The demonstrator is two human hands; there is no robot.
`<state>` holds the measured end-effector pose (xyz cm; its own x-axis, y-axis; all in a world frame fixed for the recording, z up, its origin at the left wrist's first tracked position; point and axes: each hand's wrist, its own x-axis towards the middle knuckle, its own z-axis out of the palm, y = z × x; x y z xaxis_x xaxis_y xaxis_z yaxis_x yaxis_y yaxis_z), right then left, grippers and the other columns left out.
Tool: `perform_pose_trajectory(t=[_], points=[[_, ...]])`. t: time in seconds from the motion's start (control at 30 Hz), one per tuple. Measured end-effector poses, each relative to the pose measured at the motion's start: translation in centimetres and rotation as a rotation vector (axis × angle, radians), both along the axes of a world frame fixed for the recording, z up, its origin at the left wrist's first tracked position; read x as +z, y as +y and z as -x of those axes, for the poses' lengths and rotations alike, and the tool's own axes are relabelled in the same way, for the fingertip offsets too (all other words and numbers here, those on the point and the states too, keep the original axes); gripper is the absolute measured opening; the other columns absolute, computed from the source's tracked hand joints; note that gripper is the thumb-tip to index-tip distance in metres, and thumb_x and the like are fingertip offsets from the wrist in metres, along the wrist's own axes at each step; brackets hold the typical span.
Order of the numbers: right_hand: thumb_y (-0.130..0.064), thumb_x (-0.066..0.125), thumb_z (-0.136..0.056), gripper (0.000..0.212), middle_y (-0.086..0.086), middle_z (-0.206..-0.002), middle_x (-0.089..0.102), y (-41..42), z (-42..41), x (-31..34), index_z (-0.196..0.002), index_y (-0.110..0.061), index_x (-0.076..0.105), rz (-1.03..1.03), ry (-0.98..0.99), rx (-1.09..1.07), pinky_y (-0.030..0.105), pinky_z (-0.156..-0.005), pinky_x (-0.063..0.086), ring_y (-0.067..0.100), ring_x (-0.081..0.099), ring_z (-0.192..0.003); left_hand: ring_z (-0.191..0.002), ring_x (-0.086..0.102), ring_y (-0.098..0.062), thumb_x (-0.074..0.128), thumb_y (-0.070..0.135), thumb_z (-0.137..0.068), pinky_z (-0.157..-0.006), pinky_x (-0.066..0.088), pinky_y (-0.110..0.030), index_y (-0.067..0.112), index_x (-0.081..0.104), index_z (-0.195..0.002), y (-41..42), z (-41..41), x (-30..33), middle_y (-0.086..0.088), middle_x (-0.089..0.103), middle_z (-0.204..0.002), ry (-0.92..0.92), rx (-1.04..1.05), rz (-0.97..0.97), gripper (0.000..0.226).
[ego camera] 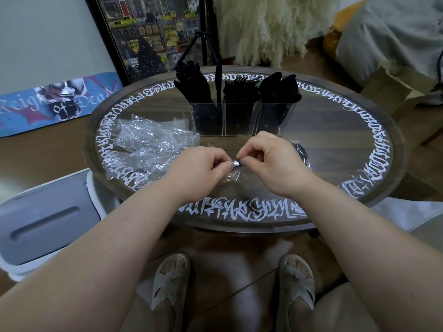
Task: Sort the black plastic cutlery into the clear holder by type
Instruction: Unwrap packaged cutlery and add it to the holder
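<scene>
The clear holder [239, 121] stands at the middle back of the round table, its three compartments packed with black plastic cutlery [241, 89]. Nearer to me, my left hand [199, 166] and my right hand [271, 159] meet over the table. Both pinch a small wrapped black cutlery piece [236, 164] in clear plastic, the left on the piece, the right on the wrapper's end. Another wrapped black piece [300, 152] lies just right of my right hand, partly hidden by it.
Crumpled clear wrappers [146, 144] are piled on the table's left side. The round wooden table [335, 130] has white lettering around its rim. A white bin [45, 219] stands at the left, a cardboard box [395, 92] at the right. My sandalled feet show below.
</scene>
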<state>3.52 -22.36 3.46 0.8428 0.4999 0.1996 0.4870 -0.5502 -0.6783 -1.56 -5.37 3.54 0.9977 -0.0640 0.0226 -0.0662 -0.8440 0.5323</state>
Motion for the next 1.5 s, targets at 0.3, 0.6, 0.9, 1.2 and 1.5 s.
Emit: perform_pose_trajectory(t=[0.3,0.6,0.9,1.2,1.5], points=[[-0.006,0.062,-0.088,0.019,0.003,-0.076,0.064,-0.8,-0.4,1.1,-0.078,-0.022,0.064,-0.287,0.218,-0.112,0.039,-0.074,0.054,0.014,0.057,-0.070,-0.051,0.050,-0.007,0.048,0.031,-0.098,-0.053,0.038,-0.024,0.024,0.063,-0.081,0.9,0.0,0.1,0.006,0.060,-0.061,0.062,0.109,0.179,0.025],[-0.019,0.066,-0.080,0.013,0.002,-0.075,0.066,0.1,-0.2,0.7,-0.081,-0.024,0.054,-0.157,0.271,-0.179,0.050,-0.074,0.056,0.024,0.068,-0.076,-0.069,0.057,-0.008,0.061,0.034,-0.091,-0.061,0.044,-0.022,0.029,0.062,-0.091,0.8,0.2,0.1,0.008,0.062,-0.073,0.044,0.075,0.147,0.006],[-0.007,0.055,-0.086,0.017,-0.006,-0.085,0.062,-0.6,-0.9,1.1,-0.094,-0.022,0.055,-0.201,0.009,-0.486,0.014,-0.071,0.044,0.006,0.055,-0.074,-0.069,0.056,-0.007,0.061,0.034,-0.090,-0.059,0.043,-0.023,0.026,0.062,-0.095,1.4,0.1,0.0,0.008,0.061,-0.075,0.037,0.130,0.033,0.009],[-0.020,0.054,-0.093,0.029,-0.006,-0.108,0.060,0.6,0.3,0.2,-0.120,-0.022,0.062,0.179,-0.072,-0.160,0.018,-0.078,0.034,0.006,0.049,-0.084,-0.065,0.054,-0.013,0.056,0.033,-0.092,-0.055,0.039,-0.026,0.021,0.060,-0.089,0.8,0.1,0.2,0.004,0.058,-0.071,0.060,0.101,0.039,0.013],[-0.016,0.061,-0.090,0.016,-0.012,-0.072,0.063,0.4,0.3,0.8,-0.090,-0.028,0.071,-0.138,0.296,-0.167,0.018,-0.061,0.042,0.003,0.053,-0.063,-0.070,0.052,-0.001,0.058,0.028,-0.093,-0.060,0.036,-0.019,0.039,0.061,-0.090,1.2,0.3,0.3,0.019,0.056,-0.073,0.061,0.046,0.078,0.011]])
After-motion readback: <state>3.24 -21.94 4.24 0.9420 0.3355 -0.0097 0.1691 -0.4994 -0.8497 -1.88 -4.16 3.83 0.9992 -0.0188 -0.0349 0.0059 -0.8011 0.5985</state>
